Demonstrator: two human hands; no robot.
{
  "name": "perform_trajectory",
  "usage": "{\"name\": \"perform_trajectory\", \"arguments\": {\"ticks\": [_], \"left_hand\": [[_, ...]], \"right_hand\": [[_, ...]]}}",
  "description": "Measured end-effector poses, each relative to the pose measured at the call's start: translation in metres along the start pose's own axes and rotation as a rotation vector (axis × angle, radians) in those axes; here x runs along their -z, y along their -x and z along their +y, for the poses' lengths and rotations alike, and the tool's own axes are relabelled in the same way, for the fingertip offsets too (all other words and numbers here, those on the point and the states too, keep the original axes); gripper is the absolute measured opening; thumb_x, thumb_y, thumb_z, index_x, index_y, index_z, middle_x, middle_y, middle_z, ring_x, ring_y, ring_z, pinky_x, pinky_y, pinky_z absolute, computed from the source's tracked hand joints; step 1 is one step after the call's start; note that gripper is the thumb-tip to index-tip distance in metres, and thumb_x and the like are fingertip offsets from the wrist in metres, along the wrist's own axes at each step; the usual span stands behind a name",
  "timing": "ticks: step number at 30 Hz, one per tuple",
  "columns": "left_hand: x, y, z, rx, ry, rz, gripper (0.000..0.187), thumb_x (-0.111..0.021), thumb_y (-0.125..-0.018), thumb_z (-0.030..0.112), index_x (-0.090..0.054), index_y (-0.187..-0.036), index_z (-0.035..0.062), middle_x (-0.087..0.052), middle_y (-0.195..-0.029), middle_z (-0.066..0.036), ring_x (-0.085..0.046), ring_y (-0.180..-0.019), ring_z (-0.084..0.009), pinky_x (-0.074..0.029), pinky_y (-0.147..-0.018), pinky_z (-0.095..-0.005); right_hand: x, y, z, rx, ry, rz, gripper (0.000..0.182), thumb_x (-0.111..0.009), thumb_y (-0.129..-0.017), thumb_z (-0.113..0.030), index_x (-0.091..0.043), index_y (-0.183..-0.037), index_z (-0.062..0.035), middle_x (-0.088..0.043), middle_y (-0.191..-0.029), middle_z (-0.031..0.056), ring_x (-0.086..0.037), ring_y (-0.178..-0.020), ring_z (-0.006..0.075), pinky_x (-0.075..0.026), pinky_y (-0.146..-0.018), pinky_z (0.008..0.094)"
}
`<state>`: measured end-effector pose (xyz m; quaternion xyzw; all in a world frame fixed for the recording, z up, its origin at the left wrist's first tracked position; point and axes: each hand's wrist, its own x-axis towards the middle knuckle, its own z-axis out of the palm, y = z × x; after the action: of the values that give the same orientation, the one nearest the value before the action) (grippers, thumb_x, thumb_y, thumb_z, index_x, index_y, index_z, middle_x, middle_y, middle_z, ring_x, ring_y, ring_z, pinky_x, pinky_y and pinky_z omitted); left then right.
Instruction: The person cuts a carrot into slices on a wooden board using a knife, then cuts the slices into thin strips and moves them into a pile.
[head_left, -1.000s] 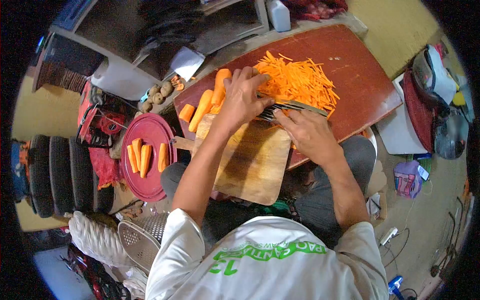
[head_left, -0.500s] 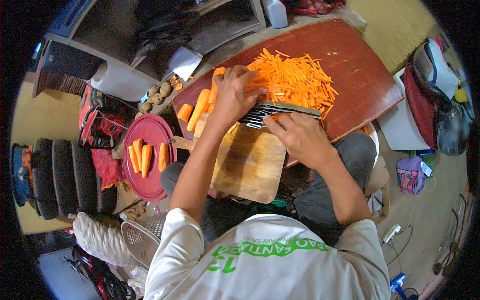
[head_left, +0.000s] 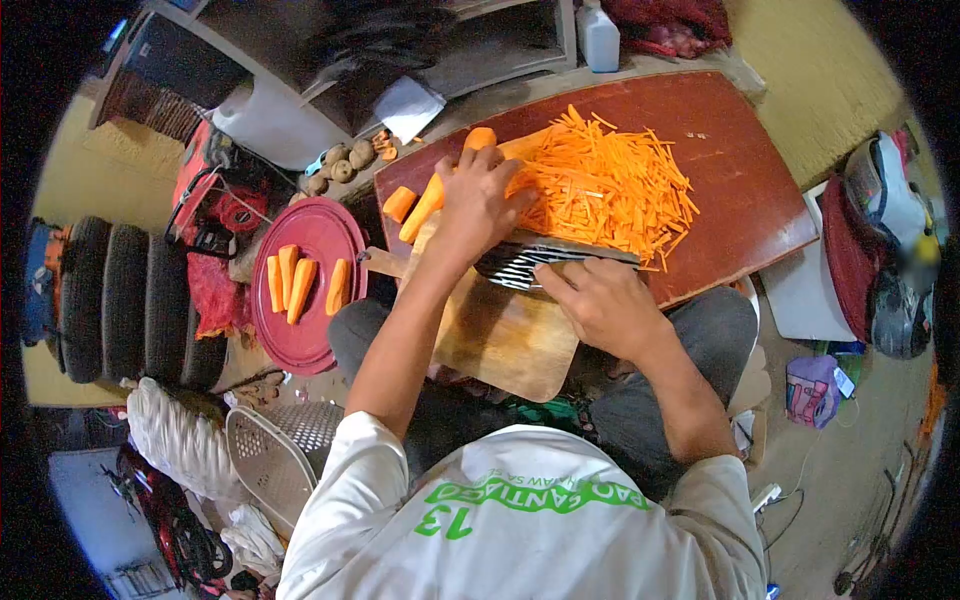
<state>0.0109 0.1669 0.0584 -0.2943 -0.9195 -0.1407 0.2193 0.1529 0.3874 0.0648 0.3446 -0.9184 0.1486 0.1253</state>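
Observation:
My left hand (head_left: 480,205) reaches over the far left part of the cutting board, its fingers apart and bent down among the carrots. Beside its fingertips lie a peeled carrot (head_left: 426,208) and the heap of carrot strips (head_left: 610,190); whether the fingers press on a carrot is hidden. My right hand (head_left: 608,305) is closed around a knife (head_left: 510,266), whose wide, striped-looking blade lies flat along the far edge of the wooden cutting board (head_left: 510,340). The board rests across my lap, against the red table (head_left: 740,150).
At left, a round red lid (head_left: 330,225) holds several peeled carrots (head_left: 290,280). Potatoes (head_left: 342,170) and a white paper (head_left: 408,108) lie beyond it. Tyres (head_left: 125,300) and a perforated basket (head_left: 270,450) stand further left. A white container (head_left: 800,290) is at right.
The view has shifted, so the table and lid appear further right. My left hand has moved slightly over the carrots, and its fingers are more bent. The knife stays in my right hand.

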Motion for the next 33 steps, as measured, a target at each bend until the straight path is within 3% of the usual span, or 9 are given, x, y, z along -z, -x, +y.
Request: {"name": "perform_trajectory", "arguments": {"ticks": [5, 9, 12, 14, 20, 23, 28, 30, 33], "left_hand": [[-0.007, 0.056, -0.063, 0.405, 0.357, -0.059, 0.037, -0.088, -0.083, 0.025, -0.081, -0.113, 0.0069, -0.073, -0.121, -0.016, -0.065, -0.118, -0.0348, -0.040, -0.102, -0.0498], [0.010, 0.081, -0.045, 0.327, 0.379, -0.232, 0.038, -0.087, -0.079, 0.024, -0.082, -0.114, 0.0088, -0.071, -0.118, -0.013, -0.062, -0.119, -0.0345, -0.039, -0.102, -0.0496], [0.011, 0.089, -0.027, 0.203, 0.140, -0.111, 0.043, -0.087, -0.078, 0.027, -0.081, -0.117, 0.0123, -0.072, -0.119, -0.011, -0.065, -0.119, -0.0325, -0.045, -0.105, -0.0505], [0.009, 0.087, -0.025, 0.213, 0.198, -0.174, 0.039, -0.085, -0.078, 0.027, -0.081, -0.113, 0.0120, -0.069, -0.122, -0.010, -0.059, -0.124, -0.0330, -0.036, -0.108, -0.0523], [0.006, 0.103, -0.009, 0.175, 0.320, -0.094, 0.029, -0.082, -0.080, 0.021, -0.079, -0.105, 0.0066, -0.067, -0.110, -0.014, -0.058, -0.116, -0.0348, -0.033, -0.105, -0.0531], [0.024, 0.124, 0.018, 0.144, 0.300, -0.091, 0.028, -0.083, -0.080, 0.023, -0.077, -0.102, 0.0073, -0.065, -0.106, -0.015, -0.059, -0.113, -0.0336, -0.034, -0.103, -0.0533], [0.045, 0.164, 0.056, 0.212, 0.354, -0.128, 0.026, -0.084, -0.082, 0.023, -0.076, -0.102, 0.0077, -0.062, -0.107, -0.014, -0.058, -0.108, -0.0330, -0.034, -0.100, -0.0525], [0.041, 0.173, 0.058, 0.228, 0.342, -0.120, 0.032, -0.086, -0.086, 0.026, -0.079, -0.111, 0.0073, -0.064, -0.110, -0.015, -0.059, -0.107, -0.0356, -0.039, -0.100, -0.0520], [0.034, 0.174, 0.054, 0.221, 0.390, -0.059, 0.032, -0.085, -0.087, 0.025, -0.078, -0.111, 0.0061, -0.063, -0.113, -0.017, -0.058, -0.109, -0.0362, -0.040, -0.100, -0.0525]], "right_hand": [[0.014, 0.002, 0.004, -0.128, -0.174, -0.104, 0.025, -0.066, -0.091, -0.016, -0.067, -0.112, -0.0022, -0.074, -0.097, 0.0182, -0.075, -0.089, 0.0383, -0.060, -0.080, 0.0531], [0.017, 0.004, 0.010, -0.212, -0.199, -0.089, 0.023, -0.074, -0.087, -0.014, -0.068, -0.107, -0.0029, -0.072, -0.090, 0.0188, -0.072, -0.087, 0.0411, -0.057, -0.075, 0.0524], [0.018, 0.003, 0.008, -0.254, -0.232, -0.086, 0.022, -0.074, -0.086, -0.013, -0.069, -0.104, -0.0016, -0.072, -0.088, 0.0205, -0.072, -0.084, 0.0428, -0.056, -0.074, 0.0528], [0.018, 0.002, 0.007, -0.267, -0.270, -0.073, 0.021, -0.074, -0.086, -0.013, -0.069, -0.102, -0.0007, -0.072, -0.087, 0.0214, -0.072, -0.083, 0.0436, -0.056, -0.073, 0.0522], [0.055, 0.012, -0.008, -0.487, -0.463, -0.070, 0.021, -0.074, -0.092, -0.013, -0.073, -0.109, 0.0004, -0.075, -0.090, 0.0210, -0.075, -0.082, 0.0379, -0.056, -0.074, 0.0451], [0.064, 0.027, -0.025, -0.623, -0.612, -0.078, 0.031, -0.072, -0.097, -0.018, -0.074, -0.124, -0.0033, -0.078, -0.101, 0.0213, -0.076, -0.097, 0.0415, -0.059, -0.086, 0.0477], [0.037, 0.051, -0.068, -0.659, -0.678, -0.052, 0.042, -0.064, -0.103, -0.016, -0.061, -0.142, 0.0013, -0.072, -0.127, 0.0290, -0.070, -0.120, 0.0455, -0.055, -0.101, 0.0485], [0.035, 0.052, -0.079, -0.614, -0.697, -0.095, 0.047, -0.064, -0.104, -0.017, -0.056, -0.147, 0.0011, -0.070, -0.131, 0.0291, -0.069, -0.122, 0.0465, -0.055, -0.103, 0.0494], [0.018, 0.052, -0.090, -0.625, -0.697, -0.127, 0.050, -0.064, -0.105, -0.009, -0.052, -0.150, 0.0063, -0.069, -0.136, 0.0295, -0.071, -0.124, 0.0402, -0.053, -0.105, 0.0416]]}}
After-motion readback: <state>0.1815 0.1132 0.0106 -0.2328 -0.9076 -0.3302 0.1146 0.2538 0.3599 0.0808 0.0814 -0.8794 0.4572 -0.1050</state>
